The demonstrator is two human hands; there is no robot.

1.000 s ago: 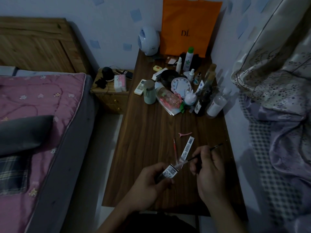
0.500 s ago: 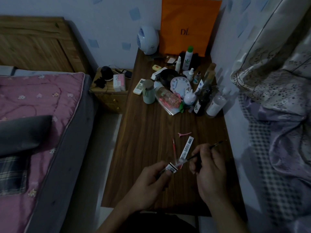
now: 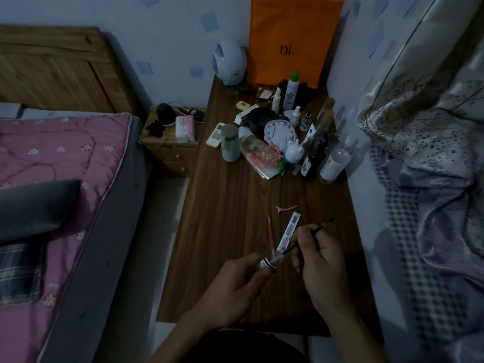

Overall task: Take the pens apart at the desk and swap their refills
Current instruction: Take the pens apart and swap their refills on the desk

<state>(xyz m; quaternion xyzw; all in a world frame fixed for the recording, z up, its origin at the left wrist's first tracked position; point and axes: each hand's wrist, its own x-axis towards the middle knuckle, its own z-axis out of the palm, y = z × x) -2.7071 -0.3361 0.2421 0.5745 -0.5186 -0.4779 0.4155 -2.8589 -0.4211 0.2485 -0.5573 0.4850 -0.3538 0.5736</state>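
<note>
My left hand (image 3: 235, 286) grips a clear pen barrel (image 3: 269, 263) with a white barcode label, its open end pointing up and right. My right hand (image 3: 318, 263) pinches a thin black refill (image 3: 323, 225), whose lower end sits in the mouth of that barrel. Beyond the hands, a red refill (image 3: 270, 231) lies on the dark wooden desk (image 3: 230, 210). A second clear pen barrel (image 3: 289, 231) with a barcode label lies beside it.
A pink hair clip (image 3: 286, 208) lies just past the pens. Bottles, a clock, a jar and a remote crowd the far half of the desk, with an orange bag (image 3: 293, 40) at the wall. A bed (image 3: 52, 205) stands left, and bedding hangs on the right.
The black refill has slid further into the barrel, and my left hand has drawn the barrel slightly closer to my right hand. The parts on the desk have not moved.
</note>
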